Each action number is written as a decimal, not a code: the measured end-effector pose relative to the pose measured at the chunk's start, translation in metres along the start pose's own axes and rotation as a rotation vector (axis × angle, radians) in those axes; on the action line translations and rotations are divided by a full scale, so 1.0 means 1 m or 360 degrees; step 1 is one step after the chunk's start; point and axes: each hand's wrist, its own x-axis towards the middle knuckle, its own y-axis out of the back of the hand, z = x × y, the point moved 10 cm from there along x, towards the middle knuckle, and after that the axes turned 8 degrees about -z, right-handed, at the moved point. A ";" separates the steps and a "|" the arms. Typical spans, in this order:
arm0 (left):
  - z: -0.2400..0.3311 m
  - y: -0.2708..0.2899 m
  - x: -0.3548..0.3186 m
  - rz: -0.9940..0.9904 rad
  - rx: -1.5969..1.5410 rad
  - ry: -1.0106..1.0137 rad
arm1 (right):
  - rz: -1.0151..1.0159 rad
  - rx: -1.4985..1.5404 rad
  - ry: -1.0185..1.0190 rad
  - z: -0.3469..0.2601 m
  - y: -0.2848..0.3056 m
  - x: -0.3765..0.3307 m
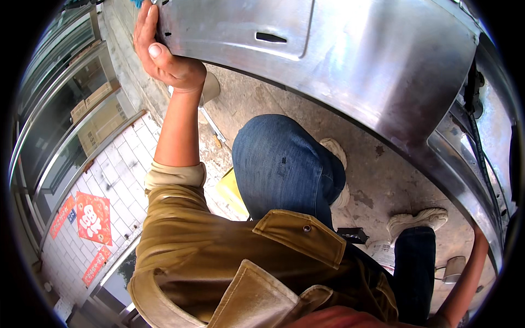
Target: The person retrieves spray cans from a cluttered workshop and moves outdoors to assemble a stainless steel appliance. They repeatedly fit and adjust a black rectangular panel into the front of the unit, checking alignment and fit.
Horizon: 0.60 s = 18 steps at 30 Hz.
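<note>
The left hand, half-curled, touches the left edge of a metal panel spanning beyond a denim-clad knee; whether it grips is unclear. At right, a forearm reaches behind the panel, the right hand's hold hidden.

A large, curved, silver sheet-metal panel looks smooth and glossy to me, with cloudy, streaked reflections. Over my remote feed, the grey-brown floor reads as matt, rough, stained concrete. The brown long-sleeved jacket has a soft sheen, leather or coated cloth, I cannot tell which; its small round snap button is shiny metal. The blue trousers are matt, finely ribbed denim.
</note>
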 end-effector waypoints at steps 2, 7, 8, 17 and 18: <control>-0.002 0.000 -0.002 0.0027 -0.0023 0.0020 | -0.0018 0.0001 0.0007 0.002 -0.001 0.003; 0.000 0.004 -0.002 0.0091 -0.0082 -0.0047 | -0.0081 0.0007 0.0020 0.004 -0.004 0.014; 0.000 0.006 -0.003 0.0093 -0.0083 -0.0050 | -0.0100 0.0010 0.0025 0.004 -0.005 0.017; -0.014 0.010 -0.008 0.0004 -0.0033 0.0114 | -0.0236 0.0060 0.0069 0.008 -0.006 0.039; -0.015 0.009 -0.008 0.0015 -0.0046 0.0113 | -0.0246 0.0061 0.0072 0.007 -0.006 0.041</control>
